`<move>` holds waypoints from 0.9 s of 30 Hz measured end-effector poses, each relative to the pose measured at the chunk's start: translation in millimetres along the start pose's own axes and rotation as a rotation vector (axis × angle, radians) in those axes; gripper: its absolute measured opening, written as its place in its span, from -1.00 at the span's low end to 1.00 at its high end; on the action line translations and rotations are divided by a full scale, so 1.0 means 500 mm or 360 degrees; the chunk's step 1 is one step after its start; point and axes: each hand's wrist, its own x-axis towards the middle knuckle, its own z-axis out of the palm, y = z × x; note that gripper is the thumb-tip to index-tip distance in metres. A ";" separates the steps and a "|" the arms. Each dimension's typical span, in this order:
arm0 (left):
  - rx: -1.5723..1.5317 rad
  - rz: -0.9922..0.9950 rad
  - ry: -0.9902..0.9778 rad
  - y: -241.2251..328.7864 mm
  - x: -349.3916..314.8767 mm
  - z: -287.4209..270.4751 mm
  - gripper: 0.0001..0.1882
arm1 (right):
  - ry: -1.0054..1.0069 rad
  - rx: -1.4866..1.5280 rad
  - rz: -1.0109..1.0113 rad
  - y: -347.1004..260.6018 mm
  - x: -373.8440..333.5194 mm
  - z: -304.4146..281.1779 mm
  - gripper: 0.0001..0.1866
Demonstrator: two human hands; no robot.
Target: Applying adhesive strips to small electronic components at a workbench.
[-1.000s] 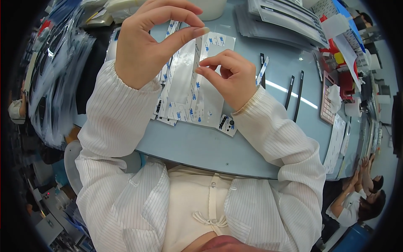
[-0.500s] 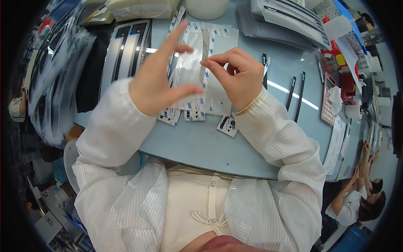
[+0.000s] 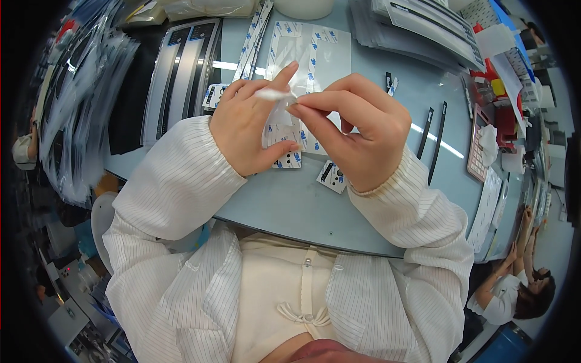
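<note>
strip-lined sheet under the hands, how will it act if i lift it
The strip-lined sheet looks thin, so it is probably light and may bend. Its shiny surface could be slippery. Lying flat, it seems unlikely to roll.

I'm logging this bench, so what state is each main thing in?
Left hand: open, thumb apart
Right hand: pinching
White piece: held, blurred
Pale sheet: lying, partly hidden
Black strips: lying apart
Tissue: crumpled
Calculator: partly hidden
Clear sheets: stacked

A glossy grey-blue table carries a bright streak of reflected light. A pale chair stands at its left.
</note>
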 end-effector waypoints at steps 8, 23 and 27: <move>0.0017 -0.0049 0.0012 0.001 0.005 0.002 0.04 | -0.0044 0.0065 -0.0024 -0.037 -0.004 -0.023 -0.85; -0.0060 0.0072 0.0047 0.001 0.008 -0.002 -0.04 | -0.0346 0.0005 0.0396 0.036 -0.054 0.009 -0.24; -0.0146 0.0055 0.0108 -0.010 0.001 0.001 -0.18 | -0.0502 0.0077 0.0607 0.031 -0.061 0.028 -0.16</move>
